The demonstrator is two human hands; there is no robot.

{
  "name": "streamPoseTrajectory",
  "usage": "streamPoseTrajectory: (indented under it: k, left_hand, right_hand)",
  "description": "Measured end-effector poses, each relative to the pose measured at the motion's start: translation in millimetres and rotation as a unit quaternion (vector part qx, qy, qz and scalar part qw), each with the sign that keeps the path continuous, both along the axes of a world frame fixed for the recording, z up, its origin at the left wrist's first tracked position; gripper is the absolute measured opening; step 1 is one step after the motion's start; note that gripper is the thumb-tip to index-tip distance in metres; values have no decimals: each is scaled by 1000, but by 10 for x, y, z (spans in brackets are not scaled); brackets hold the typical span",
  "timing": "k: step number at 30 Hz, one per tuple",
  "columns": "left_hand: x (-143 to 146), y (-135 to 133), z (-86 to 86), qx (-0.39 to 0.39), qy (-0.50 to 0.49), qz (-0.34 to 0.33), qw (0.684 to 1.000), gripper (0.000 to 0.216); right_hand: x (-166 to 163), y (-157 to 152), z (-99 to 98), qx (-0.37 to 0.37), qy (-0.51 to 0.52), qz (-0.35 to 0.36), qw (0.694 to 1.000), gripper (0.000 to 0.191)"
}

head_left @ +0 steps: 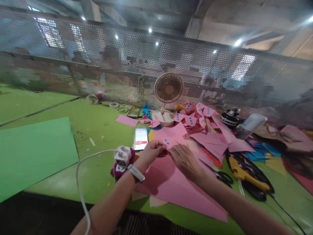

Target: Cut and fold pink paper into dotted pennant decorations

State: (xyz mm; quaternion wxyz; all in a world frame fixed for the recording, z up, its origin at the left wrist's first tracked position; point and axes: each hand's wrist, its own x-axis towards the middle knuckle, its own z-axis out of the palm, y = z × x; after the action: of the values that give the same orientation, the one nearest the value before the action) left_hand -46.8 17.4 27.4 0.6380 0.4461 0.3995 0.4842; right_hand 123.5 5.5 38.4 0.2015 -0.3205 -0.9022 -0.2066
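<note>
My left hand [153, 151] and my right hand [184, 159] meet over a large pink paper sheet [171, 186] on the green table [97, 130]. Both hands pinch a small pink paper piece with blue dots [167, 142] between their fingertips. A white watch [136, 173] sits on my left wrist. A phone [141, 138] with a lit screen lies just behind my left hand.
A pile of pink dotted paper pieces [195, 119] lies behind, beside a small desk fan [168, 94]. Scissors [220, 174] and a yellow glue gun [244, 174] lie to the right. A white charger and cable [122, 156] sit left, near a green sheet [34, 153]. Tape rolls [113, 105] lie far back.
</note>
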Motion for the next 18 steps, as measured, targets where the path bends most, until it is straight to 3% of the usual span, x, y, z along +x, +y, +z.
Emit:
streamPoseTrajectory:
  k: [18]
  left_hand:
    - [3, 54, -67, 3, 18, 3, 1000, 27]
  right_hand:
    - [8, 9, -19, 60, -56, 8, 997, 16]
